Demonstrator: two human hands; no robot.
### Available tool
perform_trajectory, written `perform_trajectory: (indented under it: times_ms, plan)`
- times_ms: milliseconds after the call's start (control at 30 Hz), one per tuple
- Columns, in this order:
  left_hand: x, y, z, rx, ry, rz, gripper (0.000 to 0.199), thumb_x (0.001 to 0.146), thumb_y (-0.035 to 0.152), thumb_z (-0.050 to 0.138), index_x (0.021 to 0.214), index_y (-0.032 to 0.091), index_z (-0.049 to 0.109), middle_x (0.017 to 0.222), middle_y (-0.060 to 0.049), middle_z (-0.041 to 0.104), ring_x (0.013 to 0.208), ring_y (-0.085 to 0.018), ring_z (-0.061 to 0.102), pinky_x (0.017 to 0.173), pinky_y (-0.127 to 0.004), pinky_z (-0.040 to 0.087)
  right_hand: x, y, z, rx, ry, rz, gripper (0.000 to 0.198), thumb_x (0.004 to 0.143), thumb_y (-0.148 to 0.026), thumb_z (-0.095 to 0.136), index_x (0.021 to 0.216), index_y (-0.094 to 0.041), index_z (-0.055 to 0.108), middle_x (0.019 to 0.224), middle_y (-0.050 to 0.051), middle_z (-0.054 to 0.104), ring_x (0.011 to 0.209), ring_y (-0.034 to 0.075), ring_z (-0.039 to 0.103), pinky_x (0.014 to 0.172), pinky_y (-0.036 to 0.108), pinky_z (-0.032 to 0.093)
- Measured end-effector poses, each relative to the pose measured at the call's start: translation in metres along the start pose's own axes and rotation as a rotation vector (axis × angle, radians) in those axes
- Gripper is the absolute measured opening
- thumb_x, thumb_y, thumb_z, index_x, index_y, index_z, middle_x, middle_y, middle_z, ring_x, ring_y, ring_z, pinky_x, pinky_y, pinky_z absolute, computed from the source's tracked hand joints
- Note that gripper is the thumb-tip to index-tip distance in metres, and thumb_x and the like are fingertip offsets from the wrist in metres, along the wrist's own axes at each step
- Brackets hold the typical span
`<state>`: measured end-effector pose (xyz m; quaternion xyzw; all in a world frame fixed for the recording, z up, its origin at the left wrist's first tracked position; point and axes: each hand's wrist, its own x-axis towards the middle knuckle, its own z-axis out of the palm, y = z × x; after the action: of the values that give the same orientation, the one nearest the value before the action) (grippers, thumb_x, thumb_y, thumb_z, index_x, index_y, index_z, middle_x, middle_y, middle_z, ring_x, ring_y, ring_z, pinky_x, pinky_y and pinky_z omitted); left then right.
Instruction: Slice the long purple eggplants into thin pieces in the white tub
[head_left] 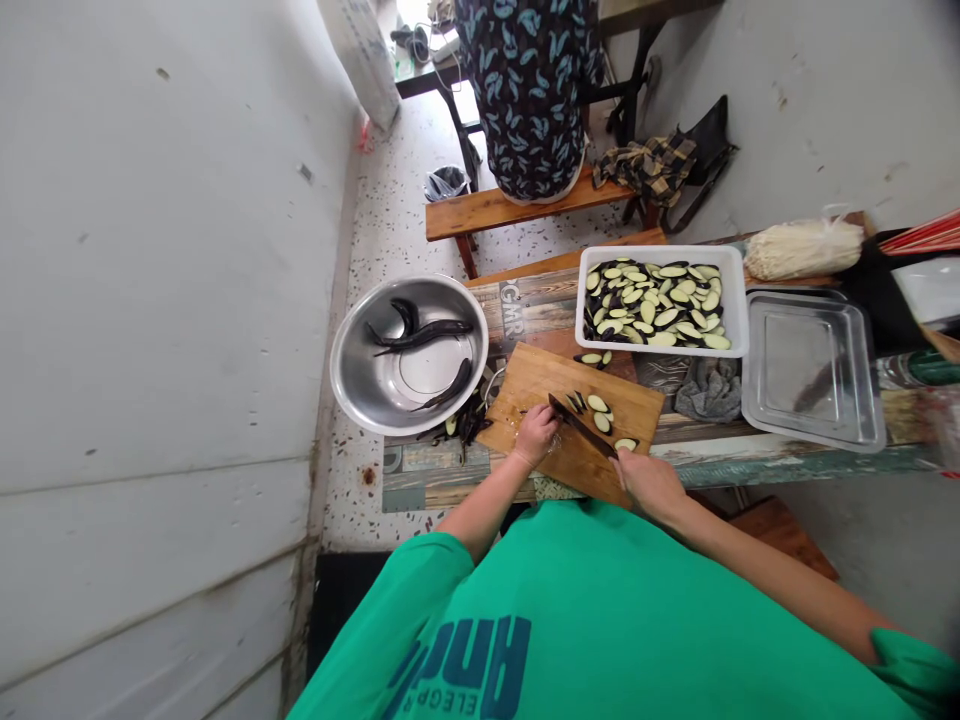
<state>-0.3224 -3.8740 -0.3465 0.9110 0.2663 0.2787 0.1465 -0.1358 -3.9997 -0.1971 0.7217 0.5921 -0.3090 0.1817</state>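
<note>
On the wooden cutting board (525,383), my right hand (651,484) grips the handle of a dark-bladed knife (583,428), its blade slanting across the board. My left hand (537,435) is closed beside the blade's tip, fingers curled over a piece of eggplant that they mostly hide. Pale oval eggplant slices (602,422) with dark skin lie past the blade, and a few more (592,358) rest at the board's far edge. Whole dark eggplants (431,335) lie in a large steel bowl (346,370) to the left.
A white tray (739,300) full of eggplant slices stands behind the board. Right of it are a grey cloth (709,390), a clear plastic lid (814,370) and a bagged pale bundle (806,248). Eggplant trimmings (472,418) lie by the bowl. A person (529,100) sits on a bench (480,215) beyond.
</note>
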Motion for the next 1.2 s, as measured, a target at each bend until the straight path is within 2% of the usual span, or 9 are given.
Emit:
perform_trajectory:
  times_ms: [167, 267, 400, 500, 600, 700, 900, 1033, 1200]
  plan:
    - [-0.004, -0.001, 0.001, -0.082, -0.043, -0.028, 0.034, 0.099, 0.021, 0.036, 0.086, 0.017, 0.066, 0.093, -0.009, 0.067, 0.097, -0.018, 0.060, 0.082, -0.035, 0.054, 0.002, 0.013, 0.005, -0.025, -0.027, -0.019, 0.035, 0.098, -0.037, 0.028, 0.106, -0.014, 0.054, 0.090, 0.017, 0.071, 0.084, 0.028, 0.070, 0.065, 0.032, 0.045]
    - [-0.004, -0.002, 0.003, -0.094, -0.049, -0.021, 0.035, 0.099, 0.019, 0.034, 0.084, 0.016, 0.065, 0.091, -0.009, 0.067, 0.095, -0.017, 0.060, 0.083, -0.035, 0.054, 0.016, 0.006, 0.009, 0.001, -0.035, -0.021, 0.037, 0.098, -0.037, 0.028, 0.105, -0.013, 0.055, 0.092, 0.018, 0.071, 0.084, 0.028, 0.070, 0.065, 0.032, 0.045]
    - [-0.003, -0.002, 0.002, -0.094, -0.088, -0.032, 0.034, 0.099, 0.020, 0.034, 0.090, 0.017, 0.067, 0.095, -0.010, 0.067, 0.093, -0.017, 0.061, 0.082, -0.035, 0.054, 0.043, -0.014, 0.010, 0.043, 0.032, -0.014, 0.041, 0.099, -0.038, 0.025, 0.104, -0.014, 0.057, 0.093, 0.017, 0.072, 0.086, 0.027, 0.070, 0.066, 0.031, 0.044]
    - [-0.009, -0.002, -0.006, -0.077, -0.060, -0.055, 0.031, 0.099, 0.024, 0.038, 0.096, 0.018, 0.068, 0.098, -0.010, 0.067, 0.094, -0.018, 0.060, 0.083, -0.037, 0.054, 0.053, -0.015, 0.009, 0.090, 0.107, 0.031, 0.043, 0.099, -0.039, 0.023, 0.108, -0.013, 0.057, 0.093, 0.015, 0.072, 0.085, 0.025, 0.069, 0.067, 0.030, 0.043]
    - [-0.019, -0.004, -0.021, -0.027, 0.016, -0.148, 0.027, 0.098, 0.028, 0.042, 0.102, 0.020, 0.068, 0.101, -0.010, 0.067, 0.097, -0.019, 0.060, 0.087, -0.040, 0.052, 0.045, -0.003, 0.007, 0.106, 0.156, 0.041, 0.042, 0.099, -0.039, 0.025, 0.109, -0.013, 0.057, 0.096, 0.015, 0.071, 0.087, 0.023, 0.069, 0.067, 0.028, 0.043]
    - [-0.023, -0.007, -0.029, -0.018, 0.038, -0.197, 0.026, 0.098, 0.028, 0.044, 0.104, 0.021, 0.067, 0.103, -0.010, 0.067, 0.099, -0.019, 0.059, 0.089, -0.040, 0.051, 0.028, 0.006, 0.005, 0.071, 0.126, 0.030, 0.041, 0.098, -0.042, 0.027, 0.106, -0.015, 0.057, 0.091, 0.013, 0.072, 0.081, 0.023, 0.069, 0.064, 0.028, 0.041]
    - [-0.012, -0.011, -0.014, -0.021, -0.030, -0.131, 0.025, 0.097, 0.022, 0.044, 0.098, 0.019, 0.069, 0.101, -0.009, 0.068, 0.095, -0.019, 0.059, 0.084, -0.036, 0.052, 0.008, -0.001, 0.004, 0.037, 0.015, 0.014, 0.039, 0.098, -0.042, 0.027, 0.103, -0.016, 0.056, 0.086, 0.014, 0.071, 0.078, 0.024, 0.069, 0.062, 0.029, 0.040]
    - [-0.009, -0.014, -0.006, -0.016, -0.038, -0.104, 0.028, 0.097, 0.020, 0.042, 0.093, 0.018, 0.070, 0.101, -0.010, 0.069, 0.092, -0.019, 0.060, 0.081, -0.036, 0.053, 0.009, -0.003, 0.008, 0.038, 0.011, -0.015, 0.038, 0.098, -0.041, 0.027, 0.100, -0.016, 0.056, 0.087, 0.015, 0.071, 0.079, 0.025, 0.070, 0.062, 0.029, 0.040]
    - [-0.011, -0.013, -0.007, -0.023, -0.040, -0.120, 0.028, 0.097, 0.022, 0.043, 0.093, 0.019, 0.070, 0.102, -0.010, 0.068, 0.093, -0.019, 0.059, 0.080, -0.036, 0.053, 0.010, -0.001, 0.010, 0.012, 0.019, -0.023, 0.036, 0.098, -0.040, 0.028, 0.100, -0.016, 0.055, 0.087, 0.015, 0.071, 0.080, 0.027, 0.070, 0.062, 0.030, 0.041]
